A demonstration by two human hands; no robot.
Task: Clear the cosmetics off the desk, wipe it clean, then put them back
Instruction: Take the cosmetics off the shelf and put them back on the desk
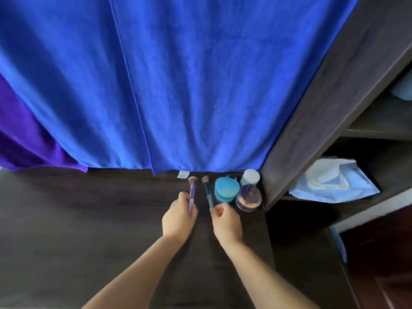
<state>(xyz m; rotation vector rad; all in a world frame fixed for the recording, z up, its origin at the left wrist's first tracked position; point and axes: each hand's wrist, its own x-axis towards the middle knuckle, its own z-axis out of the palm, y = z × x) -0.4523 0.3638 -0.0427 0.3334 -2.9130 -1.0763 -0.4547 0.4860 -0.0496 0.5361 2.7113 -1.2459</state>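
On the dark wooden desk (89, 219), my left hand (178, 219) grips a purple-handled makeup brush (192, 188), bristles pointing toward the back. My right hand (226, 221) pinches the lower end of a teal-handled makeup brush (208, 192) beside it. To the right of the brushes stand a teal rounded container (226, 189), a clear jar with a rose-gold rim (248, 198) and a pale mint-capped bottle (250, 177), all crowded into the desk's back right corner.
A large blue towel (178, 85) hangs down at the back of the desk, with a purple cloth (29, 139) at its left. A dark shelf unit (323, 108) borders the desk on the right, holding a light blue and white bag (332, 181).
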